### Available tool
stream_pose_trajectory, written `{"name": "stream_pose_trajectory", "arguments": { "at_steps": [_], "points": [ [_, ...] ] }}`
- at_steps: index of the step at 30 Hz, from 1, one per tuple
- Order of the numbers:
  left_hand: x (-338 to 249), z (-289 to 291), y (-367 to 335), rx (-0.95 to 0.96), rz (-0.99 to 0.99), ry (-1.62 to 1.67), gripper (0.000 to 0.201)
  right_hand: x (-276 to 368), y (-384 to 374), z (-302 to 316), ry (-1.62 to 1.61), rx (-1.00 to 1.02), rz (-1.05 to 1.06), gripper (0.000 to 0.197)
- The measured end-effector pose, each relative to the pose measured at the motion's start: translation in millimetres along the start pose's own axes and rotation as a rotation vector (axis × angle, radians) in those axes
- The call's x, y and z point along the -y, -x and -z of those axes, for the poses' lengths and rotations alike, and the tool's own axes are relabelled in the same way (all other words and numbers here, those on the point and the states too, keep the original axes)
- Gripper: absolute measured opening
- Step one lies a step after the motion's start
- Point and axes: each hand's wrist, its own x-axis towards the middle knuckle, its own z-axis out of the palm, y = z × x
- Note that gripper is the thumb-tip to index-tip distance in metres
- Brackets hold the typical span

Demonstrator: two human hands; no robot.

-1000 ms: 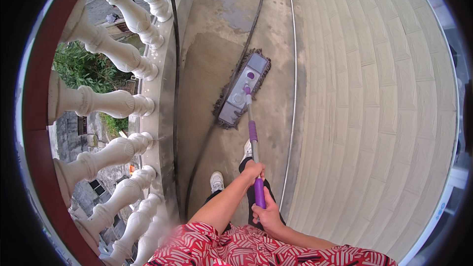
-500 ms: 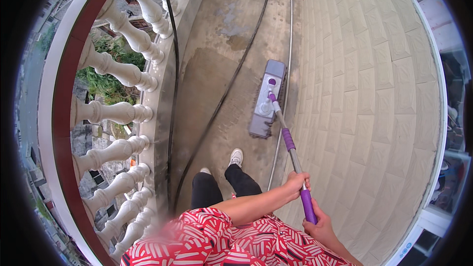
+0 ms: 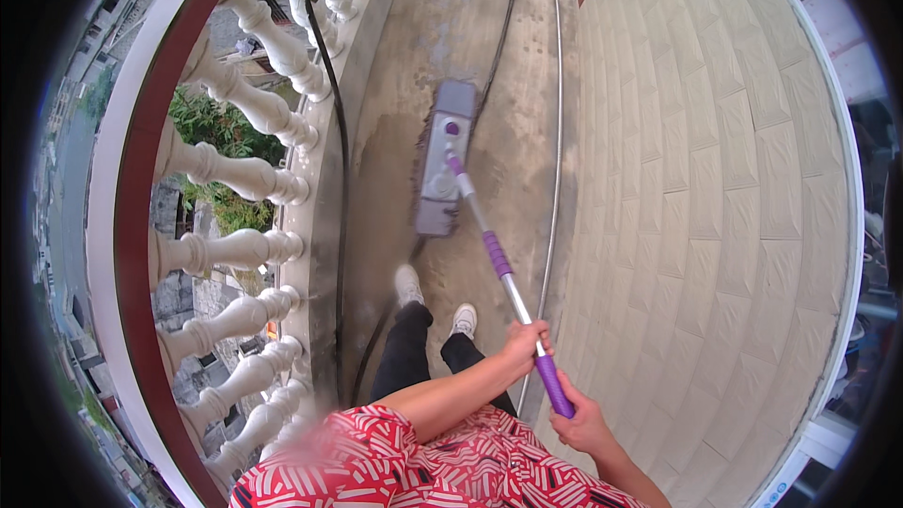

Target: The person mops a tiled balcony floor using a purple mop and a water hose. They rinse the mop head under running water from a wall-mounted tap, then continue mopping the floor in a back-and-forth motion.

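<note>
- Gripping the purple end grip [image 3: 555,386], my right hand [image 3: 583,425] has its fingers curled round and its thumb lying along it.
- Just above, my left hand [image 3: 527,342] is wrapped snugly about the metal pole [image 3: 515,299]; both hands sit further left than half a second ago.
- My left shoe [image 3: 407,284] now stands ahead of my right shoe [image 3: 465,320]; in the earlier frame the right one led.
- Further out, the mop head [image 3: 440,160] lies flat on the left-middle of the concrete floor [image 3: 517,122], slightly blurred. It was over by the thin metal pipe [image 3: 558,132] on the right; the swing across means, I judge, that this stroke is now working the left strip.
- The dark hose [image 3: 506,28], bare along its middle in that earlier frame, now runs under the mop head, showing past its right edge and below it. It could snag the fringe, I think.
- The pipe lies well apart from the mop head now.
</note>
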Motion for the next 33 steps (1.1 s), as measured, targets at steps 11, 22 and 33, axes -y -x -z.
{"name": "stream_pose_trajectory", "arguments": {
  "at_steps": [11,22,33],
  "points": [
    [-102.9,175.9,-25.1,-0.243,0.087,0.197,0.015,-3.2,-118.2,-150.1,0.073,0.156,0.019,0.062],
    [-181.1,209.1,-32.9,-0.354,0.198,0.031,0.018,46.7,-160.8,-218.5,0.067,0.089,-0.034,0.064],
    [-252.9,149.8,-81.7,-0.523,0.218,-0.025,0.017,120.0,-222.5,-173.3,-0.134,0.123,-0.11,0.061]
  ]
}}
